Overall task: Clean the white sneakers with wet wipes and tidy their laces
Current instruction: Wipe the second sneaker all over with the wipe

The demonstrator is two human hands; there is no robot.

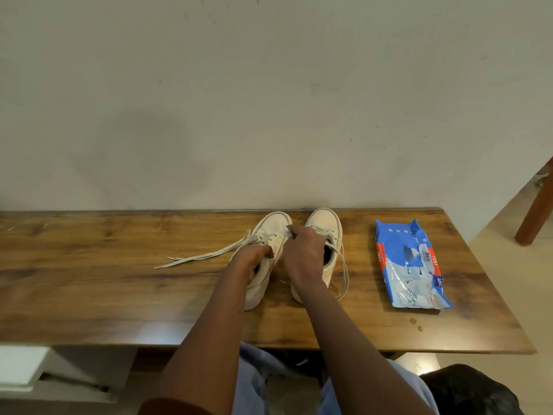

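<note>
A: What setting does the figure show?
B: Probably a room in a home: a wood-grain bench (89, 295) stands against a plain, scuffed painted wall (269, 100).
A: Further evidence?
B: Pale floor (508, 280) at right, a brown wooden furniture leg (535, 211), and a household wet-wipe pack (410, 265).

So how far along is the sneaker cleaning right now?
Early on; nothing looks finished. The left hand grips the left sneaker while the right hand presses a white wipe on it. The right sneaker waits beside it, and both sneakers' laces lie loose.
</note>
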